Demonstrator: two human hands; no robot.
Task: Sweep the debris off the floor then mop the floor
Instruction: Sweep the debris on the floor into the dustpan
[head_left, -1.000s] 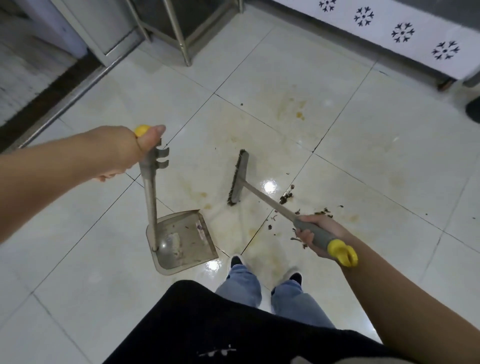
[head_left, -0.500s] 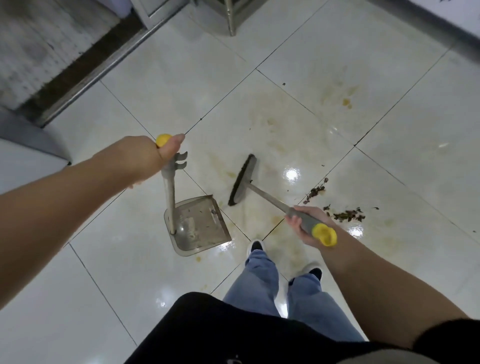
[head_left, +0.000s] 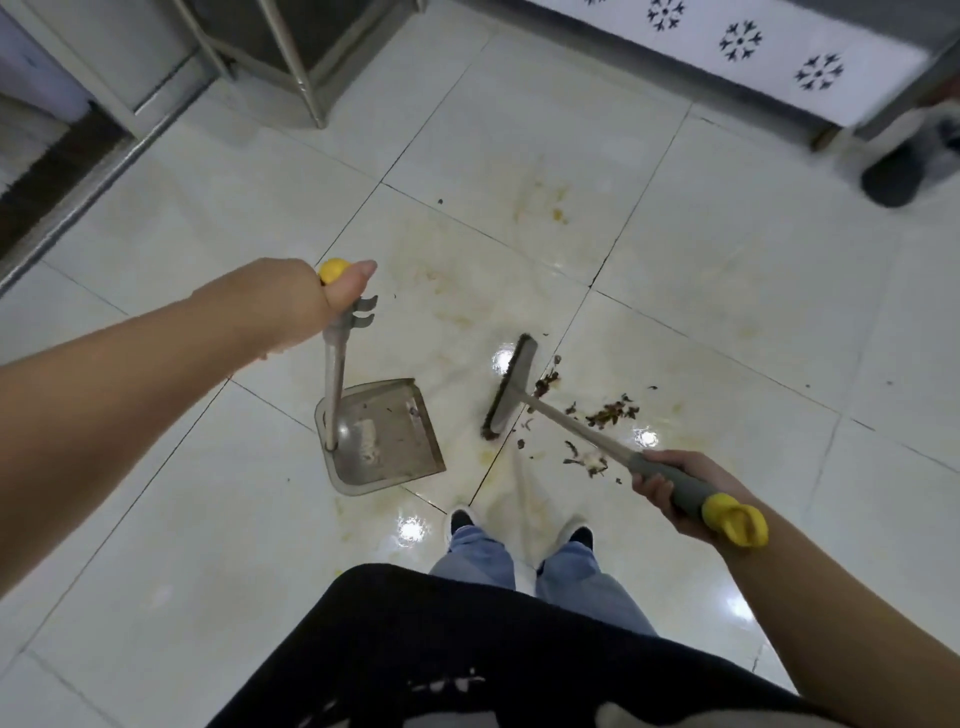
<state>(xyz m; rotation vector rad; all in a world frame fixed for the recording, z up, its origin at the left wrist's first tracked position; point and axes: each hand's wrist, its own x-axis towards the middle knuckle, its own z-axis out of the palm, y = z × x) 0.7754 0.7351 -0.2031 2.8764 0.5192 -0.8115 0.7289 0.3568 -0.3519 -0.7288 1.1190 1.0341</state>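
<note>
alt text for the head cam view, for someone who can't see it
Seen from above, a person's left hand holds an upright dustpan while the right hand holds a broom beside scattered brown debris on a stained, glossy white tile floor.

grey dustpan (head_left: 384, 436), brown debris (head_left: 610, 413) (yellow-tipped handles)

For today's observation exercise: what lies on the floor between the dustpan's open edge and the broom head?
In the head view, only bare, stained tile separates the dustpan from the broom head. The debris lies on the broom's far side.
</note>
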